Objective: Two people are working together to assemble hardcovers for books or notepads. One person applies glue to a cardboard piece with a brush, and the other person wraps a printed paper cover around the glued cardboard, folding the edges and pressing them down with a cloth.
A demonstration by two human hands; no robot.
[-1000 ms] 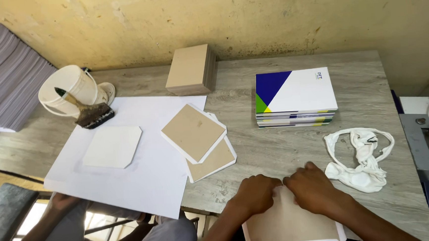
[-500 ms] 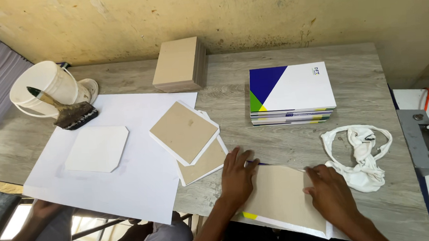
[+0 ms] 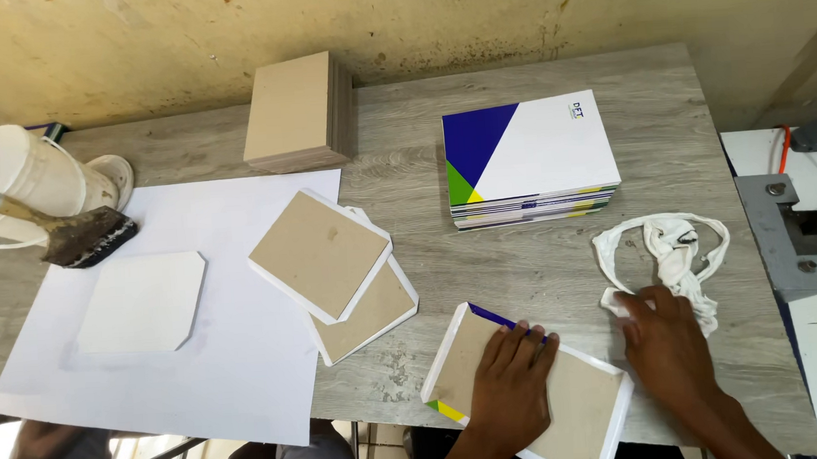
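Left hand (image 3: 511, 389) lies flat, fingers spread, pressing a cardboard panel wrapped in printed cover paper (image 3: 571, 409) at the near table edge; nothing is gripped. The white turned-in margins show all round the panel, with blue and yellow print peeking at the far and near-left corners. Right hand (image 3: 666, 341) rests on the near end of a white rag (image 3: 674, 251) just right of the panel, fingers curled over the cloth; whether it has pinched the cloth or only touches it, I cannot tell.

Progress, as a judgement: this panel looks already wrapped and is in the pressing or wiping stage.

Count:
- Wrapped panels lying face-down: two (image 3: 320, 254) overlapping on the edge of the big white sheet (image 3: 201, 384), plus the one under the left hand, so three.
- One white cover sheet with clipped corners (image 3: 141, 303) laid flat on the big sheet, no board on it yet.
- One stack of bare cardboard boards (image 3: 296, 113) at the far edge; number in it unclear.
- One stack of printed covers, blue, green and white (image 3: 529, 161).
- One white bucket (image 3: 23, 182) and one wide brush (image 3: 69, 236) resting against it, far left.
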